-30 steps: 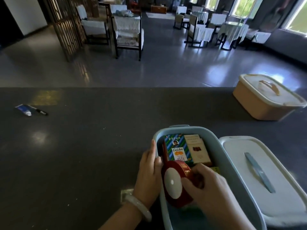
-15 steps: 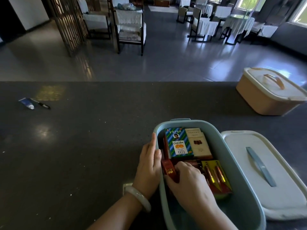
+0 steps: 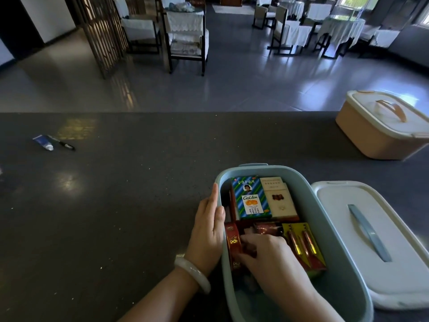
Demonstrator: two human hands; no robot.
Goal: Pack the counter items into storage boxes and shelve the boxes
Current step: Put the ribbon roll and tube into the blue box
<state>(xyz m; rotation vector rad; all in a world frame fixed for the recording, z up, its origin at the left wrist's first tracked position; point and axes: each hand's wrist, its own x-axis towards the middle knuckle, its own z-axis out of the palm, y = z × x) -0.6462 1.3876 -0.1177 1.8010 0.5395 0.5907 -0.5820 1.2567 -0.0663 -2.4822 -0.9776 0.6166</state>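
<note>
Since a second ago the round red tin [image 3: 234,245] has gone from tilted up in the right hand [image 3: 267,259] to standing on edge at the left wall inside the blue box [image 3: 341,228]. Right hand is curled on the tin, pushing it down; left hand [image 3: 210,231] lies flat against the box's outer rim, holding nothing. Packed beside it: Golden packet [image 3: 251,198], white carton [image 3: 281,201], battery pack [image 3: 304,245]. Left to do: tube [image 3: 43,142] and pen [image 3: 63,144] lie well apart on the table [image 3: 127,194], lid [image 3: 371,240] is off beside the box, peach box [image 3: 380,126] is closed, nothing shelved.
</note>
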